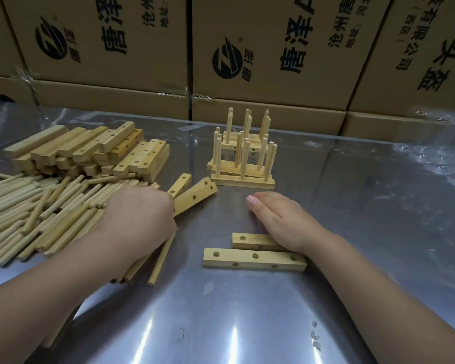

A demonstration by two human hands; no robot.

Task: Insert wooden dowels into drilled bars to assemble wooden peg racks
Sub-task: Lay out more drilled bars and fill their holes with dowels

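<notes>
- At far left, on the metal table (247, 324), the loose dowels (37, 214) lie in a wide heap, most of them pointing up toward the right. A dowel on the top layer will come away cleanly without dragging its neighbours.
- Behind the heap sits the stack of drilled bars (90, 151), with some holes facing up.
- Over the heap's right edge is the left hand (139, 214), knuckles up. Its fingers are hidden under the hand, so I cannot tell whether it has a dowel or how tightly it is closed.
- Just beyond that hand, two angled bars (195, 197) lie side by side on the table.
- Further back, in the middle, stand the finished racks (243, 156) with their pegs upright. They show how straight each peg should sit.
- Nearest the person, two bars lie flat and parallel, the front bar (254, 259) and the rear bar (252, 241), both with holes facing up. These look like the next to be filled. Each dowel is best brought in vertical over its hole before it is pressed.
- On the right, the right hand (276, 219) lies palm down with its fingers straight and together, gripping nothing. Its heel covers the rear bar's right end. Pressing there should keep the bar from sliding.
</notes>
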